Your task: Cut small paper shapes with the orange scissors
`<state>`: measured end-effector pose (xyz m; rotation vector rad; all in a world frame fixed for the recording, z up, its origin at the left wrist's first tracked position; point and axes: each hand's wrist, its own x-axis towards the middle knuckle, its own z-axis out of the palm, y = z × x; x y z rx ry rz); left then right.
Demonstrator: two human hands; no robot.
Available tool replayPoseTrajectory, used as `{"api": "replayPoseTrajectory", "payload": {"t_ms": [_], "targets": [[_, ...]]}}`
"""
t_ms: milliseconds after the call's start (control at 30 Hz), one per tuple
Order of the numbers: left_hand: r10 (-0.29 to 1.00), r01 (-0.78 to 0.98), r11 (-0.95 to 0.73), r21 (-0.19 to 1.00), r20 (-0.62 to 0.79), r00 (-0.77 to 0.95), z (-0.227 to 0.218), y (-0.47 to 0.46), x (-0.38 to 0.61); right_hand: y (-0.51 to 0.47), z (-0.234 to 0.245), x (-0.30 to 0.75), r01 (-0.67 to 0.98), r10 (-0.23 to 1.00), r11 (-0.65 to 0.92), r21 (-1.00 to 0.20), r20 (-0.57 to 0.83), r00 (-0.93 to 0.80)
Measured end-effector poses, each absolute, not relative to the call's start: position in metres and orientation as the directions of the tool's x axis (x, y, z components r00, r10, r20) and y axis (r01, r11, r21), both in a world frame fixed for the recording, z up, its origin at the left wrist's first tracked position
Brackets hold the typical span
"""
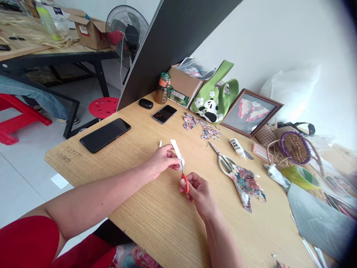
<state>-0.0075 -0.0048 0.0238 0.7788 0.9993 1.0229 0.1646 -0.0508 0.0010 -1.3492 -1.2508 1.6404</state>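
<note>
Between the fingers of my left hand [163, 160] is a small white paper piece [176, 149], held up over the table. My right hand [199, 193] grips small orange-handled scissors [185, 182], their blades meeting the lower end of the paper. Another thin white sliver [160, 144] shows just behind my left hand. Right of my hands lie larger white-handled scissors [224, 163], partly covered by a floral fabric piece [247, 181]. Further back, several floral scraps [205, 128] are spread on the wood, and a white glue bottle [238, 148] rests to their right.
Two phones [106, 134] [164, 114], a black case [145, 103] and a drink bottle [163, 89] occupy the left and back. Behind stand a green panda bag [213, 100] and a picture frame [251, 111]. Woven baskets [295, 147] and plastic sheets [318, 216] crowd the right side.
</note>
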Motion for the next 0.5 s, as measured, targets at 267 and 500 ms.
{"api": "replayPoseTrajectory", "payload": {"t_ms": [267,500], "targets": [[0.936,-0.326,0.345,0.88,-0.296,0.19,0.022,-0.0058,-0.0074,-0.0516,0.0042,0.1645,0.068,0.904,-0.334,-0.94,-0.34,-0.261],[0.926,-0.288,0.366,0.885,-0.317,0.203,0.0226,-0.0073,-0.0062,-0.0524,0.0037,0.1643,0.052,0.905,-0.333,-0.941,-0.335,-0.263]]}}
